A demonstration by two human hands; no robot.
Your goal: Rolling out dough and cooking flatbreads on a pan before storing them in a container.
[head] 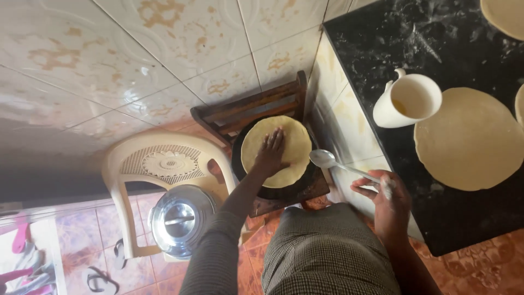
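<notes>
My left hand (271, 152) lies flat, fingers apart, pressing on a round pale flatbread (289, 136) that rests in a black pan (256, 188) low on a wooden stand. My right hand (386, 199) grips the handle of a metal spoon (325, 159), whose bowl hovers just right of the pan's edge. A white cup (406, 101) with yellowish liquid inside stands on the black counter (447, 224) to the right. Beside the cup lies a rolled raw dough round (472, 139).
More dough rounds (505, 16) lie at the counter's far corner and right edge. A cream plastic chair (164, 164) stands left of the pan, with a lidded steel pot (180, 218) under it. Sandals (101, 278) lie on the tiled floor.
</notes>
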